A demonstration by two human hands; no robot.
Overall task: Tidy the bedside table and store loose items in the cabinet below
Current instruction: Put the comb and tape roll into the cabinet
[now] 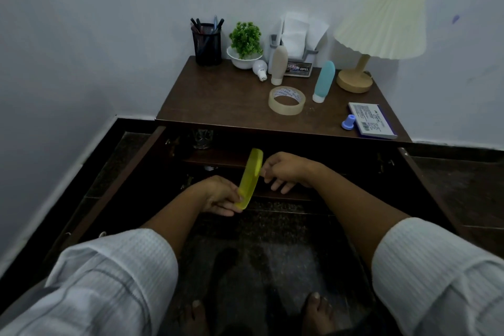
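Yellow comb (pixel 250 178); teal bottle (pixel 324 80); dark brown table (pixel 218 98); cream pleated lampshade (pixel 381 19).

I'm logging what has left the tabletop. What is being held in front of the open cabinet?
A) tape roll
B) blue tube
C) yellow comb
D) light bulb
C: the left hand pinches the lower end of the yellow comb in front of the open cabinet.

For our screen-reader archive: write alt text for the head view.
A person's left hand grips a yellow comb before the open cabinet, the right hand at its upper end. Above, the bedside table holds a tape roll, a blue tube and a lamp.
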